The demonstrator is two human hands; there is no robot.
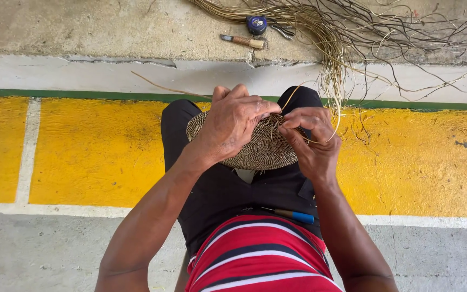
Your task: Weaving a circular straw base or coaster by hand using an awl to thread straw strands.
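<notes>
A round, flat woven disc of tan fibre with dark spiral lines (263, 151) rests on my lap over black trousers. My left hand (233, 121) lies over the disc's far left part and grips its rim, fingers curled. My right hand (312, 138) pinches a thin straw strand (335, 116) at the disc's right edge. Both hands meet at the far rim. Part of the disc is hidden under my left hand.
A bundle of loose straw and dark fibres (341, 32) spreads over the concrete ledge ahead. A small knife with a wooden handle (241, 40) and a blue tape measure (256, 24) lie there. A blue-handled tool (293, 215) rests on my lap. Yellow painted floor lies below.
</notes>
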